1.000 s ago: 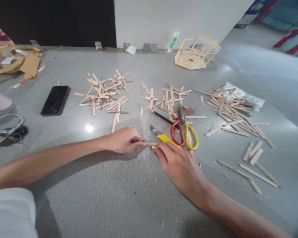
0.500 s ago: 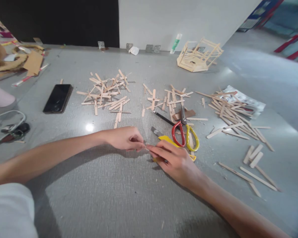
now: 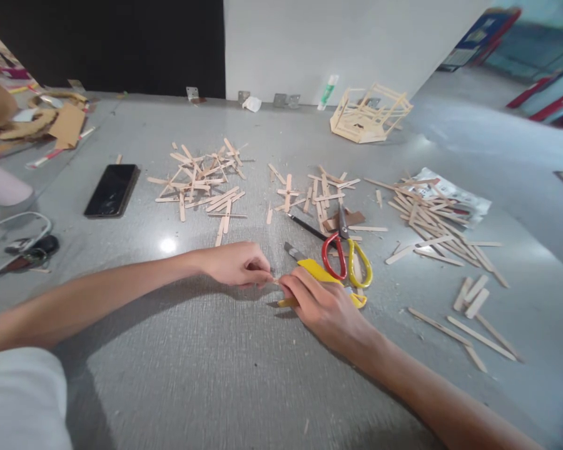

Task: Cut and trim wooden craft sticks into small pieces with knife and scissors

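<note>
My left hand (image 3: 244, 265) and my right hand (image 3: 323, 303) meet near the middle of the grey table. Between their pinched fingertips is a small pale wooden piece (image 3: 276, 280), mostly hidden. Under my right hand a yellow strip with a dark tip (image 3: 287, 302) sticks out to the left; whether the hand grips it is unclear. Just beyond that hand lies a yellow cutter (image 3: 315, 270) with its blade out. Scissors with one red and one yellow handle (image 3: 342, 253) rest beside it, along with a black pen (image 3: 308, 226).
Loose wooden sticks lie in piles at the left (image 3: 199, 181), centre (image 3: 328, 190) and right (image 3: 431, 215). A phone (image 3: 111, 190) is at the left. A hexagonal stick frame (image 3: 368, 115) and a glue tube (image 3: 328, 92) stand by the wall.
My right hand's fingers have curled in more around the small piece, and the dark-tipped yellow strip shows further out to the left. The camera view has shifted slightly.
</note>
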`<state>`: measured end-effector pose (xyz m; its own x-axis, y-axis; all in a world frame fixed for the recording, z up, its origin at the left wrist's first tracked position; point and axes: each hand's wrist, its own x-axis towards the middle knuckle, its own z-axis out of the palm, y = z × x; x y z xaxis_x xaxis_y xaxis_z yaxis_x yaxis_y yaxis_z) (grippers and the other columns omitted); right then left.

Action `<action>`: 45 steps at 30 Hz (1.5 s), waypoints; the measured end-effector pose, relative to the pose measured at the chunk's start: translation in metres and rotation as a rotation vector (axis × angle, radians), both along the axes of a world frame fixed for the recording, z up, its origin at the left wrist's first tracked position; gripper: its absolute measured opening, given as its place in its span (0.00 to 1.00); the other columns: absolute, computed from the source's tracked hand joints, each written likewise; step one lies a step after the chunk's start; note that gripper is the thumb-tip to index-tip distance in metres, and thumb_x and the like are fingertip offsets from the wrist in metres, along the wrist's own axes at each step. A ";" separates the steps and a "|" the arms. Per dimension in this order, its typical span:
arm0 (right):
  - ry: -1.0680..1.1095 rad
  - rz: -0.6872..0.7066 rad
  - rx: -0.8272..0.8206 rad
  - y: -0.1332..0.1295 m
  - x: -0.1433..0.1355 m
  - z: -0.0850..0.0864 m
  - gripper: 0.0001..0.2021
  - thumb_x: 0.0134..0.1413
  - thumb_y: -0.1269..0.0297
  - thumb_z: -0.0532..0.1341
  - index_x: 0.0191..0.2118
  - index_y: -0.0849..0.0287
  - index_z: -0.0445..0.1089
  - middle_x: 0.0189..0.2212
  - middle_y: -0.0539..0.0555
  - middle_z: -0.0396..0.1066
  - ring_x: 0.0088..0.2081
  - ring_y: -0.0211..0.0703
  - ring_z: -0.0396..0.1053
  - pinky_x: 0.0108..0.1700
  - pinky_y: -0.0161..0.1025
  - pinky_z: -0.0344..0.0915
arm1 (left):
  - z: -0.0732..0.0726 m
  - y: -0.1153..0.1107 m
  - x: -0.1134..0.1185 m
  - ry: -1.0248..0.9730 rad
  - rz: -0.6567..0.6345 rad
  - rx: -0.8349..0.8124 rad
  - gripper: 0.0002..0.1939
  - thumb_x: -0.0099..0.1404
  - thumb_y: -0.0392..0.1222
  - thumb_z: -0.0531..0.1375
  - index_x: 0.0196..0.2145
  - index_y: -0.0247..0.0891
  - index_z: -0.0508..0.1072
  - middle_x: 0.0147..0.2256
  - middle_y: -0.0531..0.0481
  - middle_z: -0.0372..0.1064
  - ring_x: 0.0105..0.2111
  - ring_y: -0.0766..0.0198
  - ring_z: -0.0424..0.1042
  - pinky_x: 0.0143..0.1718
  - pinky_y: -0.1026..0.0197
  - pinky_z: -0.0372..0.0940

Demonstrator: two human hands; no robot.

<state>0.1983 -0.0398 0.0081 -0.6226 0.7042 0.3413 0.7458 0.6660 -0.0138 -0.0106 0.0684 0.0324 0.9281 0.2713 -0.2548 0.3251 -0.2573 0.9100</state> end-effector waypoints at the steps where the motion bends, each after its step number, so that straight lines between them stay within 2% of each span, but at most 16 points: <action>1: -0.011 -0.005 0.011 0.000 -0.001 -0.001 0.15 0.67 0.77 0.48 0.34 0.63 0.70 0.30 0.53 0.65 0.26 0.37 0.60 0.24 0.35 0.56 | 0.000 0.000 0.000 -0.003 0.003 0.000 0.18 0.70 0.44 0.56 0.23 0.35 0.66 0.16 0.56 0.59 0.16 0.72 0.54 0.18 0.70 0.50; 6: -0.030 -0.072 0.002 0.000 -0.005 -0.006 0.15 0.66 0.78 0.47 0.33 0.62 0.68 0.29 0.52 0.62 0.23 0.35 0.55 0.22 0.35 0.53 | -0.003 0.001 0.000 -0.013 0.008 0.016 0.17 0.69 0.43 0.55 0.23 0.35 0.67 0.16 0.56 0.59 0.16 0.72 0.54 0.18 0.70 0.50; 9: -0.013 -0.125 -0.030 0.000 -0.006 -0.007 0.17 0.66 0.79 0.44 0.32 0.61 0.66 0.29 0.52 0.62 0.23 0.34 0.57 0.22 0.33 0.53 | -0.004 0.001 -0.001 -0.008 0.008 0.020 0.17 0.68 0.43 0.55 0.23 0.35 0.67 0.16 0.56 0.60 0.16 0.72 0.54 0.18 0.70 0.50; 12: 0.018 -0.231 0.007 0.003 -0.001 -0.009 0.16 0.67 0.77 0.44 0.33 0.61 0.65 0.29 0.52 0.64 0.22 0.34 0.59 0.21 0.33 0.52 | -0.002 0.001 -0.001 0.008 0.008 0.024 0.17 0.68 0.42 0.55 0.23 0.35 0.67 0.16 0.56 0.59 0.16 0.72 0.54 0.18 0.70 0.50; 15: 0.007 -0.357 0.070 0.005 0.006 -0.010 0.12 0.69 0.69 0.49 0.34 0.60 0.65 0.28 0.52 0.66 0.21 0.35 0.61 0.20 0.34 0.49 | -0.001 0.001 -0.002 0.035 0.006 0.044 0.16 0.69 0.42 0.55 0.24 0.35 0.68 0.17 0.55 0.60 0.16 0.72 0.55 0.19 0.69 0.51; 18: 0.016 -0.440 0.085 0.002 0.011 -0.008 0.11 0.69 0.59 0.52 0.39 0.60 0.65 0.33 0.56 0.69 0.23 0.39 0.65 0.20 0.34 0.51 | -0.003 0.001 -0.002 0.027 0.003 0.073 0.16 0.70 0.42 0.55 0.24 0.34 0.69 0.17 0.55 0.62 0.16 0.71 0.56 0.19 0.69 0.52; 21: 0.008 -0.334 0.087 -0.005 0.014 -0.004 0.09 0.68 0.68 0.50 0.45 0.62 0.66 0.38 0.61 0.70 0.30 0.42 0.69 0.25 0.36 0.62 | -0.006 0.000 -0.002 -0.010 0.012 0.110 0.17 0.70 0.42 0.55 0.24 0.34 0.71 0.17 0.54 0.63 0.16 0.71 0.57 0.19 0.69 0.52; 23: -0.042 -0.215 0.101 -0.010 0.016 0.000 0.13 0.66 0.77 0.48 0.46 0.63 0.68 0.37 0.59 0.71 0.33 0.43 0.71 0.32 0.38 0.67 | -0.007 -0.001 -0.001 -0.017 0.022 0.140 0.16 0.70 0.41 0.55 0.25 0.34 0.72 0.17 0.54 0.64 0.16 0.72 0.59 0.19 0.69 0.53; 25: -0.104 -0.162 0.127 -0.013 0.018 0.002 0.16 0.64 0.80 0.48 0.49 0.63 0.69 0.34 0.58 0.73 0.33 0.43 0.71 0.35 0.39 0.68 | -0.007 -0.002 0.000 -0.014 0.026 0.169 0.16 0.71 0.41 0.54 0.26 0.34 0.72 0.17 0.55 0.64 0.15 0.72 0.60 0.19 0.70 0.53; 31: -0.211 -0.064 0.194 -0.014 0.017 0.002 0.19 0.64 0.81 0.49 0.52 0.64 0.72 0.30 0.55 0.75 0.30 0.42 0.70 0.31 0.39 0.65 | -0.007 -0.004 0.001 0.001 0.016 0.228 0.17 0.72 0.39 0.53 0.24 0.34 0.69 0.16 0.55 0.64 0.17 0.72 0.63 0.21 0.70 0.54; 38: -0.193 -0.049 0.198 -0.012 0.012 0.002 0.19 0.65 0.80 0.50 0.50 0.62 0.75 0.25 0.51 0.72 0.26 0.40 0.67 0.27 0.39 0.62 | -0.006 -0.003 0.003 -0.005 0.005 0.297 0.17 0.70 0.36 0.54 0.24 0.33 0.70 0.16 0.58 0.57 0.15 0.74 0.56 0.20 0.68 0.50; 45: -0.267 -0.040 0.262 -0.011 0.012 0.001 0.18 0.64 0.81 0.50 0.47 0.67 0.76 0.25 0.52 0.71 0.26 0.39 0.67 0.27 0.39 0.61 | -0.004 -0.003 0.003 0.020 -0.002 0.252 0.16 0.70 0.36 0.54 0.24 0.34 0.69 0.16 0.57 0.62 0.16 0.73 0.61 0.21 0.69 0.53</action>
<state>0.2099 -0.0511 0.0091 -0.6874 0.6403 0.3429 0.7260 0.5911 0.3516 -0.0080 0.0653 0.0287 0.9244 0.3263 -0.1976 0.3413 -0.4758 0.8107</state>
